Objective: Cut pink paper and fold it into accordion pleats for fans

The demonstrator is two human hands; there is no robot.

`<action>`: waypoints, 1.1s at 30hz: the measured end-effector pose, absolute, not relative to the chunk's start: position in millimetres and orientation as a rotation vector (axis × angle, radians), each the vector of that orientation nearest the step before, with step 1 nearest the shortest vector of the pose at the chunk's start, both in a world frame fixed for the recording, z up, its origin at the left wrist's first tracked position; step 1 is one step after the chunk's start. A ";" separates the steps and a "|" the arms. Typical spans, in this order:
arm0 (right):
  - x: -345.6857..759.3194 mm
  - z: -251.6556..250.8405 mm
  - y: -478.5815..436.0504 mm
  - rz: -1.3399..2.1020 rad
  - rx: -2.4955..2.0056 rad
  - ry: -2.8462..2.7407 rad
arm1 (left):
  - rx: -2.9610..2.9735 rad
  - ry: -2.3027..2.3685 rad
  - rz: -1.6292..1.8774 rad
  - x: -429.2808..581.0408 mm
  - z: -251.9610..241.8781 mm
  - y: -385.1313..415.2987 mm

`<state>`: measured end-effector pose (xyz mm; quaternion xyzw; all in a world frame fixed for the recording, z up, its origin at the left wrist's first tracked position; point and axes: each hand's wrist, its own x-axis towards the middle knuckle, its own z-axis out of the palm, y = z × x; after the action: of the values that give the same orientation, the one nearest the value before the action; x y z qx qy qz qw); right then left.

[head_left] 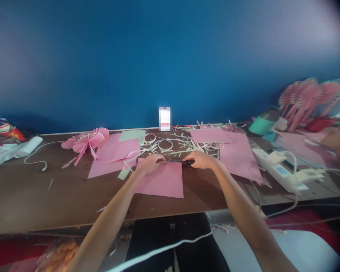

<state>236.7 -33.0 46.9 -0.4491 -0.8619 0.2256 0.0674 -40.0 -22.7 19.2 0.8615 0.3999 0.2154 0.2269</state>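
A pink paper sheet (164, 181) lies on the brown table in front of me. My left hand (152, 163) is at its upper left edge, with the fingers curled and closed on the paper. Just off the upper right corner, my right hand (201, 160) is closed around dark-handled scissors (189, 161). Their thin dark line runs left along the sheet's top edge; the fingers cover much of them. Thin cut paper strips (184, 143) and a roll of tape (164, 144) lie beyond my hands.
More pink sheets (238, 155) lie on both sides. Folded pink paper fans (87, 141) are at left. A white power strip (280, 170) with cables and a green cup (263, 121) stand at right. A phone (164, 119) leans on the blue wall. Another person's blurred hand (338, 145) is far right.
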 end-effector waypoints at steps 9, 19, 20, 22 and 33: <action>236.6 44.8 -31.9 0.670 -1.341 -2.592 | 2.334 1.091 0.601 -38.0 20.7 -24.0; 238.4 41.9 -29.8 0.713 -1.318 -2.575 | 2.315 1.073 0.608 -37.9 19.3 -23.4; 238.4 41.7 -29.6 0.710 -1.310 -2.580 | 2.316 1.069 0.611 -37.7 19.5 -23.6; 238.1 41.7 -29.5 0.702 -1.298 -2.589 | 2.319 1.067 0.612 -37.6 19.8 -24.0; 243.8 39.3 -25.7 0.733 -1.322 -2.517 | 2.381 1.127 0.610 -45.0 23.0 -23.7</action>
<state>243.8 -25.7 39.3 -0.4479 -0.8527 0.2484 0.1027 -45.0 -23.7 23.0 0.8595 0.4069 0.2203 0.2170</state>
